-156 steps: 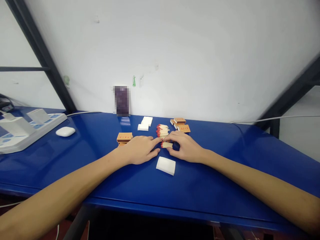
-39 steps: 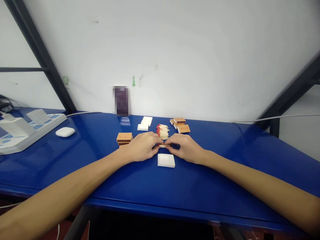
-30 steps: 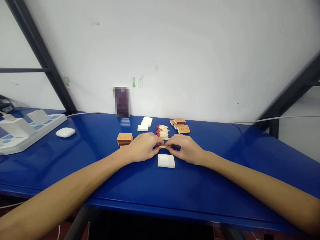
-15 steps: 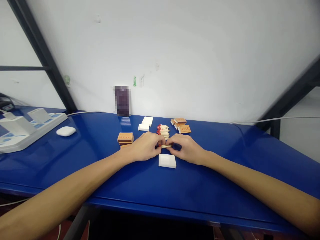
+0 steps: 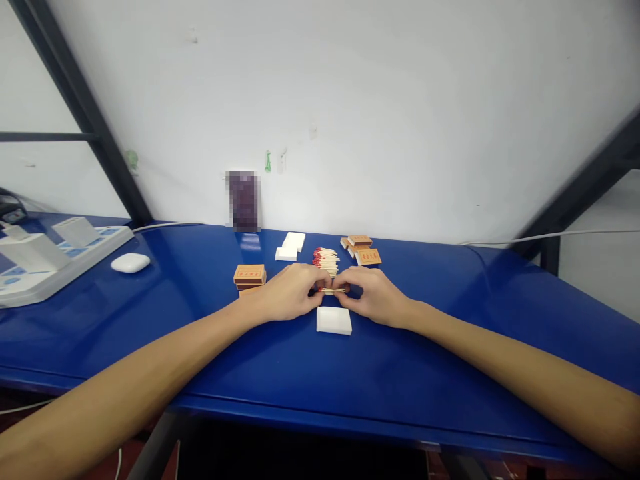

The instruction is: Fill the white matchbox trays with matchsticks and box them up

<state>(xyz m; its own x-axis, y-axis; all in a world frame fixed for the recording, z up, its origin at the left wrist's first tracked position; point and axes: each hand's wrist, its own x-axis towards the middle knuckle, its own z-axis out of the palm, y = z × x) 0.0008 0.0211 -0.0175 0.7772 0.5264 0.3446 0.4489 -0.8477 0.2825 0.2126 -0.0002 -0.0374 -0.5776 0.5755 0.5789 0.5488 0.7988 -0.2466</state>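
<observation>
Boxes [image 5: 249, 275] at 10 o'clock of my left hand [image 5: 286, 298]. Left fingertips pinch one end of bundle [image 5: 332, 290], right hand [image 5: 374, 298] pinches other end. Bundle lies level between hands, pile [image 5: 326, 260] at 12, tray [image 5: 334, 321] at 6. Step, I judge: squaring sticks. Next move needs even squeeze, heads aligned.

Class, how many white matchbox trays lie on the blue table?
3: near tray this side of left hand and right hand; two back trays beyond them. More may be hidden.
</observation>
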